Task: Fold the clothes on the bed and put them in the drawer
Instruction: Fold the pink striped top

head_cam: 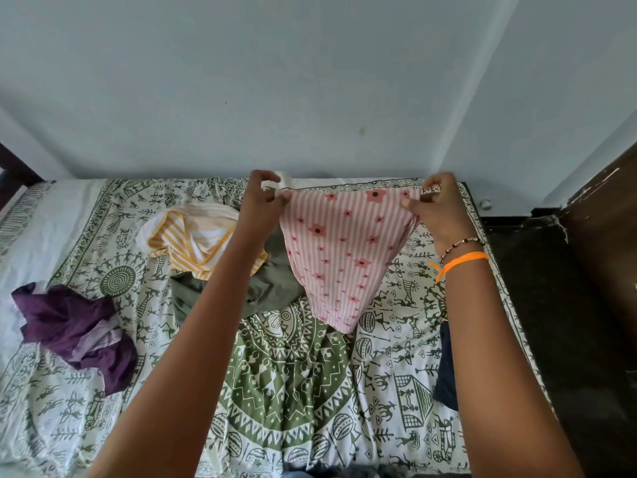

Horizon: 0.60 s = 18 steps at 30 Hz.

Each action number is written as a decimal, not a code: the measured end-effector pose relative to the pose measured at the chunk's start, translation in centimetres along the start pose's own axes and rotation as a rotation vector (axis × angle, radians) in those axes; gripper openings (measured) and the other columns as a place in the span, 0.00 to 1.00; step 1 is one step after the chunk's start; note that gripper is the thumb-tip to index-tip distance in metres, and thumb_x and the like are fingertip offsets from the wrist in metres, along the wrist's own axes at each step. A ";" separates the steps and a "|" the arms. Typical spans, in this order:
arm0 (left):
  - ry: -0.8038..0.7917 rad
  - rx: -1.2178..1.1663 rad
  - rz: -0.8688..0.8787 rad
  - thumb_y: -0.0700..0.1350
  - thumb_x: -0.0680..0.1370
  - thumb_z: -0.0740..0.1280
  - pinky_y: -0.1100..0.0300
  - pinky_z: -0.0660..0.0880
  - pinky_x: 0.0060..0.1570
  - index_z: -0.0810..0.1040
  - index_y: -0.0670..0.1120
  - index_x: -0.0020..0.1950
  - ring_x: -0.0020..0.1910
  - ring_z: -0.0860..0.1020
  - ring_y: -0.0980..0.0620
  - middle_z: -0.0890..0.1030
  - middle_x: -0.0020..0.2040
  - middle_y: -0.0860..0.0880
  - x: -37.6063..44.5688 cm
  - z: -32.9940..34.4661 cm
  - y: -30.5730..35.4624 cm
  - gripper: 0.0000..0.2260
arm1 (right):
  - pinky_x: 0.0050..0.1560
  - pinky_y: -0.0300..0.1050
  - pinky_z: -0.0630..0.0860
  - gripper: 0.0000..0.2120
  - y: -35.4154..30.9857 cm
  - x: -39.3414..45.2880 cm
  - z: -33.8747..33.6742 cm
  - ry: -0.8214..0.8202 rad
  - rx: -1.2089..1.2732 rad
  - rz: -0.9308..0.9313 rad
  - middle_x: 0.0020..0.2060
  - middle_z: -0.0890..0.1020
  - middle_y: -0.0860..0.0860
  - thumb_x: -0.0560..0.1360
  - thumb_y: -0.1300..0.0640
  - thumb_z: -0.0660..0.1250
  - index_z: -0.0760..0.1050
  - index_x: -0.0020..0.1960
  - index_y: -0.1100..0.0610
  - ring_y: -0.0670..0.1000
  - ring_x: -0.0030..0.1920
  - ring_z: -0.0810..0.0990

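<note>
Near edge: a bluish patch of cloth (303, 473) at the bottom is cut off by the frame; what it is cannot be told.
Dark garment: a navy piece (446, 370) lies on the bed, mostly hidden behind the right forearm.
Bed: a green-and-white printed sheet (286, 384) covers it.
Purple garment: crumpled (79, 334) at the left of the bed, apart from the others.
Olive garment: (275, 288) lies mid-bed, partly hidden by the left forearm and the held cloth.
Yellow striped garment: (193, 239) bunched, overlapping the olive one.
Pink striped garment: (341, 250) flowered, held up above the bed, hanging to a point.
Left hand: (262, 198) fingers curled, pinching its top left corner.
Right hand: (436, 201) fingers curled, pinching the top right corner; bracelet and orange thread on the wrist.
Drawer: none can be made out.
</note>
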<state>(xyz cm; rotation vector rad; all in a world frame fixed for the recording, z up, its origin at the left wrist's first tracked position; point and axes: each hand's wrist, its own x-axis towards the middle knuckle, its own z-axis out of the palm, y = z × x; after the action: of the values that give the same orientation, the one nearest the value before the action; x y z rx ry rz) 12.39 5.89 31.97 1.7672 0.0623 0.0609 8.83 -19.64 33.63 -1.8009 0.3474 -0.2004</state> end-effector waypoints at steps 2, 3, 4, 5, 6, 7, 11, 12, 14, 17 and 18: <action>-0.228 0.061 0.047 0.28 0.71 0.65 0.59 0.70 0.41 0.76 0.48 0.50 0.40 0.73 0.53 0.77 0.45 0.47 0.3 -0.8 0.0 0.16 | 0.46 0.44 0.71 0.17 -0.3 0.4 0.4 -0.030 -0.043 -0.038 0.41 0.74 0.52 0.73 0.71 0.63 0.71 0.57 0.55 0.51 0.45 0.72; -0.317 0.151 0.064 0.27 0.69 0.67 0.59 0.71 0.47 0.78 0.45 0.52 0.44 0.75 0.53 0.78 0.48 0.48 0.6 -0.9 -0.1 0.18 | 0.50 0.43 0.71 0.18 -0.5 0.5 0.8 -0.068 -0.085 -0.044 0.45 0.77 0.53 0.73 0.72 0.60 0.74 0.58 0.57 0.51 0.48 0.73; -0.363 0.288 0.093 0.27 0.68 0.70 0.60 0.71 0.51 0.79 0.43 0.54 0.48 0.76 0.52 0.78 0.51 0.46 1.0 -0.9 -0.3 0.19 | 0.54 0.43 0.71 0.18 -0.5 0.8 1.3 -0.101 -0.119 -0.040 0.50 0.79 0.54 0.74 0.73 0.57 0.76 0.57 0.60 0.51 0.52 0.74; -0.371 0.459 0.139 0.29 0.67 0.71 0.62 0.68 0.53 0.79 0.42 0.56 0.51 0.75 0.49 0.78 0.52 0.44 1.6 -0.7 -0.6 0.19 | 0.58 0.42 0.71 0.17 -0.5 1.1 1.8 -0.127 -0.135 -0.023 0.53 0.80 0.57 0.74 0.73 0.56 0.78 0.56 0.62 0.52 0.54 0.75; -0.357 0.619 0.186 0.31 0.67 0.72 0.63 0.65 0.51 0.80 0.41 0.56 0.53 0.74 0.48 0.79 0.51 0.43 1.9 -0.4 -0.8 0.19 | 0.58 0.42 0.71 0.15 -0.5 1.4 2.4 -0.155 -0.141 -0.001 0.54 0.80 0.58 0.74 0.72 0.56 0.79 0.53 0.64 0.52 0.56 0.75; -0.328 0.727 0.221 0.31 0.67 0.71 0.63 0.63 0.47 0.82 0.41 0.54 0.53 0.73 0.46 0.80 0.49 0.41 2.2 -0.1 -1.1 0.16 | 0.56 0.42 0.71 0.12 -0.5 1.7 3.0 -0.187 -0.157 0.012 0.51 0.80 0.59 0.75 0.69 0.58 0.79 0.51 0.63 0.53 0.54 0.76; -0.180 0.785 0.174 0.29 0.69 0.61 0.55 0.66 0.45 0.81 0.34 0.44 0.50 0.74 0.39 0.74 0.47 0.33 2.9 0.3 -2.6 0.10 | 0.57 0.45 0.71 0.23 -0.2 2.8 4.4 -0.326 -0.680 -0.043 0.54 0.71 0.57 0.64 0.54 0.78 0.77 0.56 0.61 0.52 0.52 0.73; -0.155 0.777 0.170 0.29 0.69 0.60 0.53 0.68 0.46 0.81 0.33 0.44 0.49 0.74 0.38 0.72 0.48 0.33 3.1 0.2 -2.9 0.11 | 0.61 0.45 0.69 0.25 0.0 3.1 4.8 -0.312 -0.807 -0.064 0.58 0.68 0.59 0.64 0.57 0.78 0.76 0.58 0.62 0.54 0.55 0.73; -0.115 0.756 0.189 0.29 0.68 0.60 0.52 0.67 0.45 0.81 0.34 0.44 0.47 0.74 0.38 0.72 0.47 0.33 3.5 0.0 -2.8 0.11 | 0.59 0.45 0.70 0.17 0.1 3.6 5.4 -0.231 -0.901 -0.142 0.61 0.65 0.62 0.68 0.66 0.71 0.76 0.56 0.65 0.60 0.56 0.75; -0.067 0.621 0.226 0.32 0.68 0.59 0.53 0.66 0.42 0.81 0.34 0.43 0.46 0.76 0.37 0.78 0.43 0.33 4.5 -0.1 -2.0 0.12 | 0.49 0.40 0.70 0.10 -0.2 4.2 5.9 -0.123 -0.851 -0.205 0.56 0.67 0.61 0.69 0.71 0.64 0.77 0.50 0.68 0.60 0.52 0.76; -0.068 0.523 0.194 0.32 0.70 0.59 0.55 0.69 0.44 0.82 0.35 0.46 0.48 0.78 0.38 0.81 0.45 0.34 4.9 -0.2 -1.7 0.13 | 0.48 0.38 0.68 0.13 -0.5 4.5 6.0 -0.088 -0.769 -0.197 0.55 0.67 0.60 0.68 0.72 0.63 0.78 0.51 0.67 0.58 0.51 0.75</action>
<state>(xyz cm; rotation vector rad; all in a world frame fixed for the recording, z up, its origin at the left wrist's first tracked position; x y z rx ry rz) 17.29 6.77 30.37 2.2930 -0.1561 0.1344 15.00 -15.61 32.34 -2.5989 0.1893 -0.1303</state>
